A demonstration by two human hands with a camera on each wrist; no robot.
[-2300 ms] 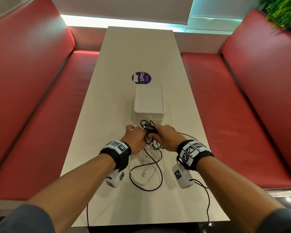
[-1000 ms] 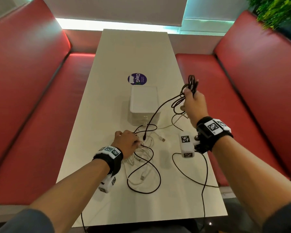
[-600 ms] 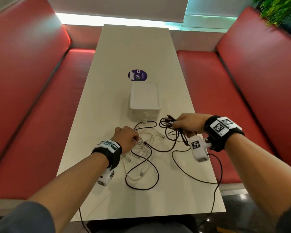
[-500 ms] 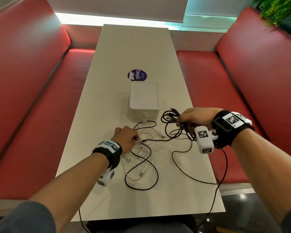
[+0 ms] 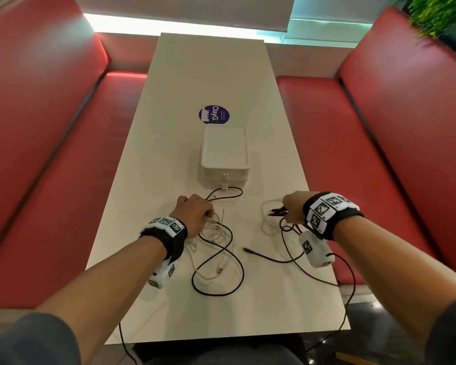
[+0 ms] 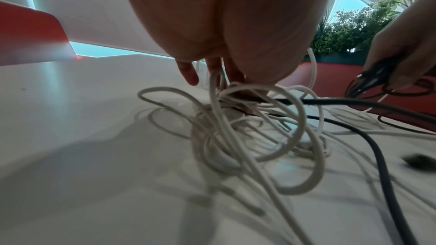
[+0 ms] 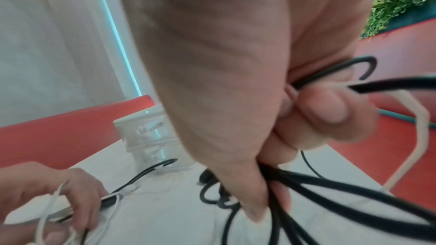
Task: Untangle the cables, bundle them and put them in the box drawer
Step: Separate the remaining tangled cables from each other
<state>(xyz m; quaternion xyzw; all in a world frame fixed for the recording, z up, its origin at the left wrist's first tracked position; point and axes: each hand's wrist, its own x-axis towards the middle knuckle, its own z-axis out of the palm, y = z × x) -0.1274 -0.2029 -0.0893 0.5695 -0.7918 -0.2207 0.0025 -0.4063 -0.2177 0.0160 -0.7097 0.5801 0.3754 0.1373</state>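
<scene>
Since half a second ago the right hand (image 5: 293,206) has dropped back to the table (image 5: 169,143) at about 3 o'clock from the left hand (image 5: 194,214), its fingers (image 7: 325,107) curled round a bunch of black cable (image 7: 354,189) with one white strand among it. Fingers of the left hand are curled down onto the tangle of white cables (image 6: 247,137), pinning it where it lay earlier, a black cable (image 5: 221,272) looping through it. At 12 o'clock from the tangle stands the white drawer box (image 5: 224,156), its drawers closed.
</scene>
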